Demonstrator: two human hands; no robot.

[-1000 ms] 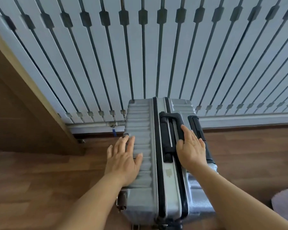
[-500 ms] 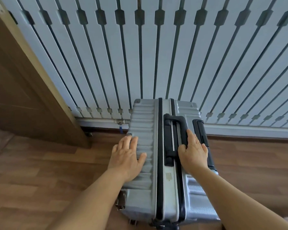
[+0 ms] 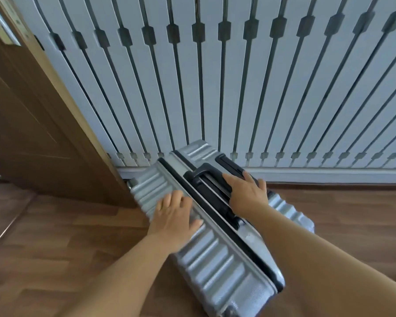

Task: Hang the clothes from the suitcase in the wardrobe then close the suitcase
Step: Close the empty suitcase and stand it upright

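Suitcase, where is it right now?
In the head view the closed silver suitcase stands low at centre on the wood floor, beside the brown door, under both hands.

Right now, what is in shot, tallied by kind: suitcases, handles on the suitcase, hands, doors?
Suitcases: 1, silver suitcase, shut, on the floor.
Handles: 2, black pull handle and black side handle.
Hands: 2, left hand flat on the ribbed shell, right hand on the pull handle.
Doors: 1, brown door.
Total: 6
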